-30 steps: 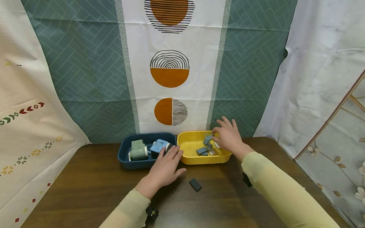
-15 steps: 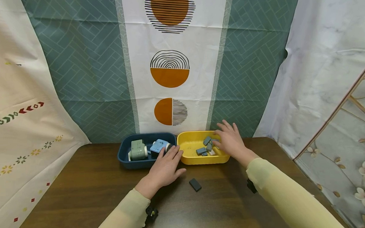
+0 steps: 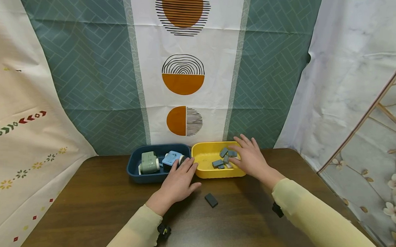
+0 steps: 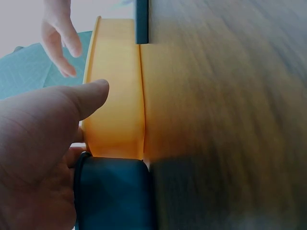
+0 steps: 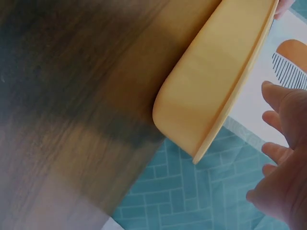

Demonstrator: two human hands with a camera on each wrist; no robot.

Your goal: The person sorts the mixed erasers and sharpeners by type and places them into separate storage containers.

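My left hand [image 3: 179, 183] lies with straight fingers over the near edges where the navy tray [image 3: 140, 179] and the yellow tray [image 3: 216, 174] meet. In the left wrist view its fingertips are partly hidden behind the trays. My right hand [image 3: 250, 160] is above the right end of the yellow tray, fingers spread and nothing in them; the right wrist view has it apart from the rim. Several small grey-blue blocks [image 3: 217, 163] and a whitish piece [image 3: 228, 165] lie in the yellow tray, some partly covered by the right hand.
Inside the navy tray are a green toy-like piece [image 3: 149, 162] and a blue one [image 3: 170, 159] with black and white parts. One dark flat block [image 3: 211, 200] lies on the wooden table [image 3: 100, 207] in front. A patterned cloth [image 3: 186, 83] hangs right behind the trays.
My right hand has shifted slightly right and toward me, its fingers drawing away from the blocks, and another grey-blue block shows beside them. My left hand stays in place.
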